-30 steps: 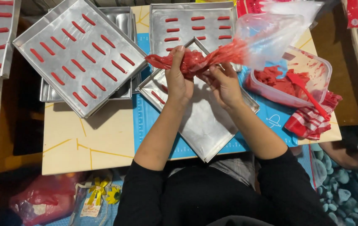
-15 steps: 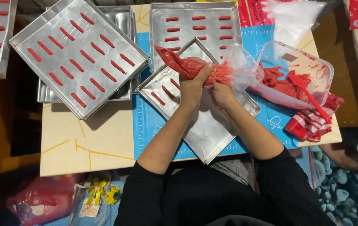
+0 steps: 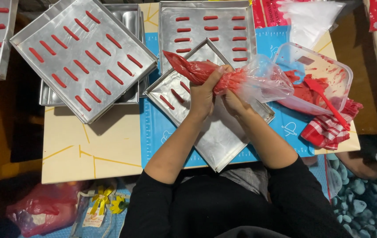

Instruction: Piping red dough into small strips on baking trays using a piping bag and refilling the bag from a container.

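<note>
Underneath, a blue mat (image 3: 153, 132) covers the pale tabletop (image 3: 91, 145) holding metal trays (image 3: 82, 57).

Cream low table (image 3: 100, 145), pebble floor (image 3: 364, 207)

Clear piping bag (image 3: 223, 77) filled with red batter. Silver metal trays (image 3: 217, 132) bearing red piped strips (image 3: 87, 55). Blue mat (image 3: 153, 128) with white markings. Red spatula (image 3: 327, 99). Red-and-white striped cloth (image 3: 329, 130). Pale cream tabletop (image 3: 91, 145) with yellow lines. Black sleeves (image 3: 153, 207).

Black top, sleeves pushed above elbows, bare forearms, bare hands (image 3: 217, 94)
</note>
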